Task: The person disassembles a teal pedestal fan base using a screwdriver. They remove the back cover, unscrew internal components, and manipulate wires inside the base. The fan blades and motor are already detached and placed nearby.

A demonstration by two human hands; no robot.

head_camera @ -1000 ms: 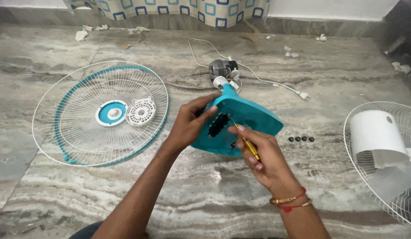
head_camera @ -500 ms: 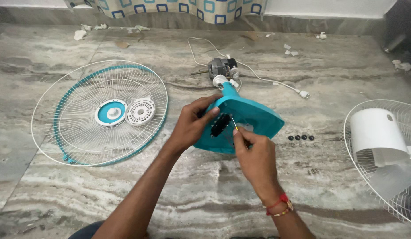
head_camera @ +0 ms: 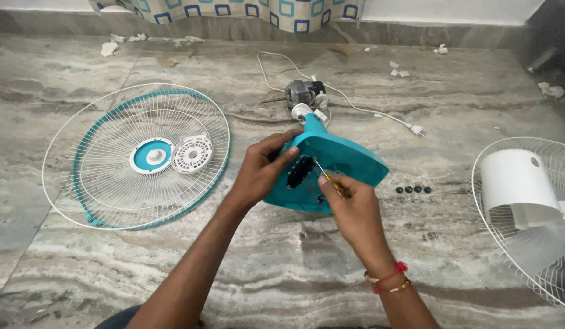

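left hand [head_camera: 261, 173] grips teal fan base [head_camera: 343, 161] — right hand [head_camera: 349, 204] holds screwdriver [head_camera: 326, 178]

The right hand [head_camera: 354, 207] hides the screwdriver's handle; the white fan guard [head_camera: 526, 213] runs off the right edge

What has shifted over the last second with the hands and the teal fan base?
The right hand slid up the screwdriver toward the teal fan base, covering most of its yellow handle. The left hand kept its grip on the base. Fan grille, motor and black screws stayed put.
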